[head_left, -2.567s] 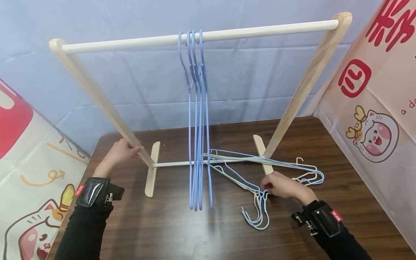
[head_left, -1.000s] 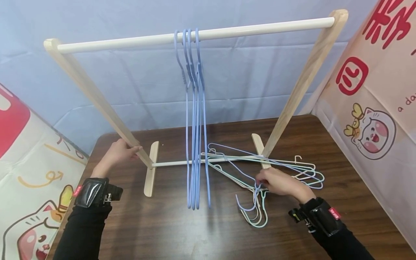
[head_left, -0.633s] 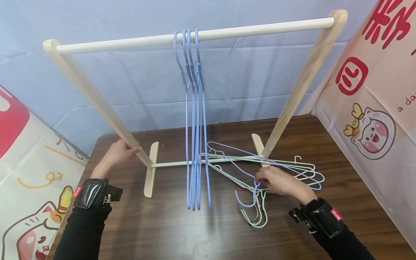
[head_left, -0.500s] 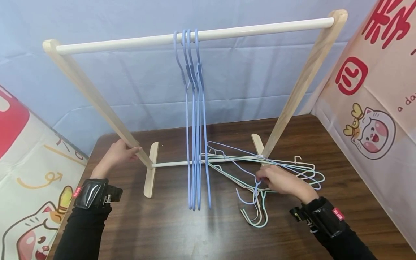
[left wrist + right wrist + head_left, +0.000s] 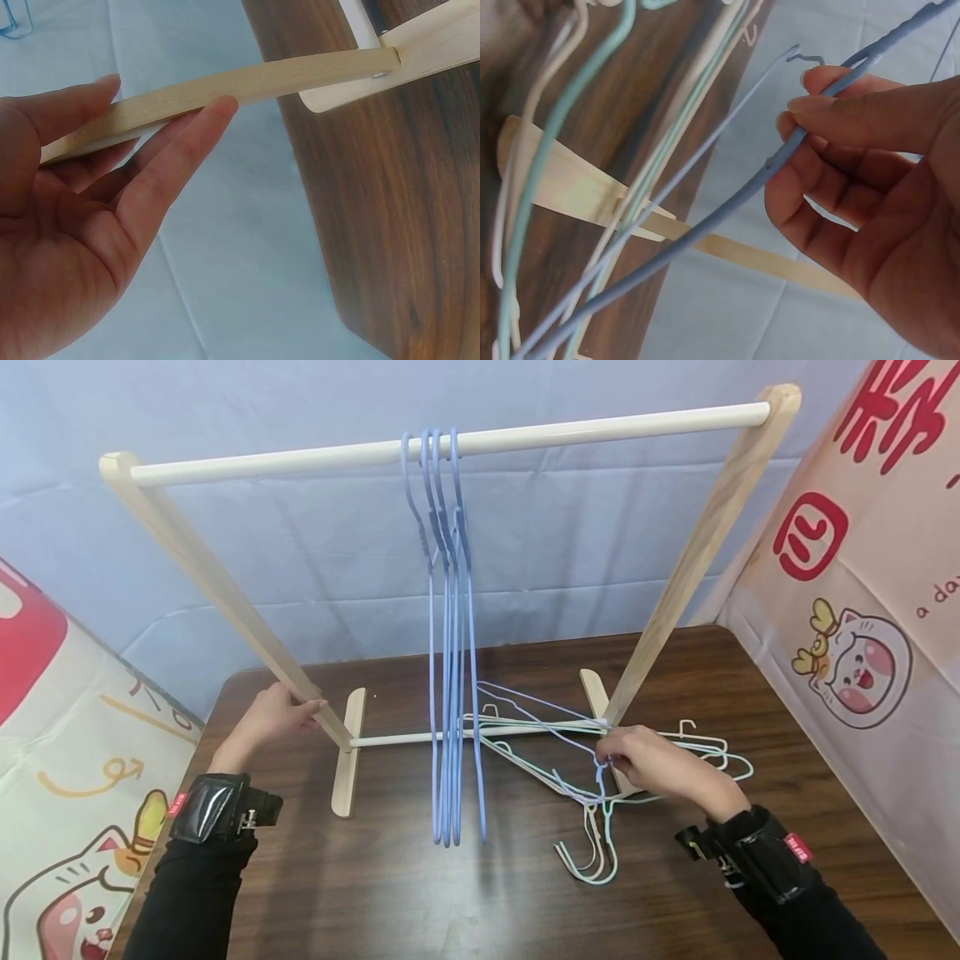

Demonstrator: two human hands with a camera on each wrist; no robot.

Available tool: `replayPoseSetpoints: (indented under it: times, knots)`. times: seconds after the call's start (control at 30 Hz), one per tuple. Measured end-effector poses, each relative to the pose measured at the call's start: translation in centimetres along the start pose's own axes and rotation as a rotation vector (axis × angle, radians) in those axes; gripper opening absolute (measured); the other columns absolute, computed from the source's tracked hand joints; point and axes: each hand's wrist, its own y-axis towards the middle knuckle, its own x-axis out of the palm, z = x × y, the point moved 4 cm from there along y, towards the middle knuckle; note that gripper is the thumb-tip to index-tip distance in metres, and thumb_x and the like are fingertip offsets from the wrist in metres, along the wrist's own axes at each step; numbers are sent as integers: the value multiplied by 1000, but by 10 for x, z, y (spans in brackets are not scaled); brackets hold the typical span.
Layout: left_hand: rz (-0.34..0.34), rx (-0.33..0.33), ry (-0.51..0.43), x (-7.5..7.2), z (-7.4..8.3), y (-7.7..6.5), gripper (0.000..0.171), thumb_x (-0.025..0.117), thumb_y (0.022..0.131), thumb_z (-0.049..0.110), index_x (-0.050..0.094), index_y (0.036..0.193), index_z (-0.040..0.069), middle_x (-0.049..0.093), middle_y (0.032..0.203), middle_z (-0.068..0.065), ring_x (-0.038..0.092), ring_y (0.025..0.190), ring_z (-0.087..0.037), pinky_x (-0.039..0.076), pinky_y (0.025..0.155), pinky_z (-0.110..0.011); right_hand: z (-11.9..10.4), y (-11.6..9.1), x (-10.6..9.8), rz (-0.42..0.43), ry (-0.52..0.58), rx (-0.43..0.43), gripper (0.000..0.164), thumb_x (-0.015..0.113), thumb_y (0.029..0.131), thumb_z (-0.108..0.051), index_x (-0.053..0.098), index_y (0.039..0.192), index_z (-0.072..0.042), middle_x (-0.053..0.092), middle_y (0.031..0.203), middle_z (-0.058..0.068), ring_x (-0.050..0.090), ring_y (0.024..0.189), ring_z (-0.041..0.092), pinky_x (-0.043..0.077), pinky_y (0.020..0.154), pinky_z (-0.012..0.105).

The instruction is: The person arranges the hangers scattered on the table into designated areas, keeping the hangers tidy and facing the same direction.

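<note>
My right hand (image 5: 663,768) pinches a blue hanger (image 5: 720,211) near its neck between thumb and fingers, its hook pointing toward the front. This hanger is lifted over a pile of white and mint green hangers (image 5: 614,852) at the right of the table. My left hand (image 5: 272,718) holds the left wooden post (image 5: 285,79) of a clothes rack, thumb on one side and fingers on the other. Several blue hangers (image 5: 459,643) hang together near the middle of the rack's white top rail (image 5: 615,428).
The rack's lower white bar (image 5: 397,738) runs between two wooden feet, the left foot (image 5: 349,777) bare and the right one partly under hangers. The rack's right post (image 5: 697,560) rises behind the right hand. Printed cloths (image 5: 862,760) stand at both sides of the brown table (image 5: 360,877).
My right hand has separated one blue hanger from the pile, raising it and shifting slightly right and away from me; its hook has swung up off the other hooks. My left hand stays on the post.
</note>
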Motion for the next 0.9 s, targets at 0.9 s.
replayPoseSetpoints:
  times: [0.9]
  knots:
    - [5,-13,7,-1,0,-1,37,52,93,18,54,114,-12,64,94,-27,66,72,-21,53,65,-33,2,13,-26,44,-46,71,28,59,76,15,54,69,-12,46,66,-9,42,60,6,36,52,24]
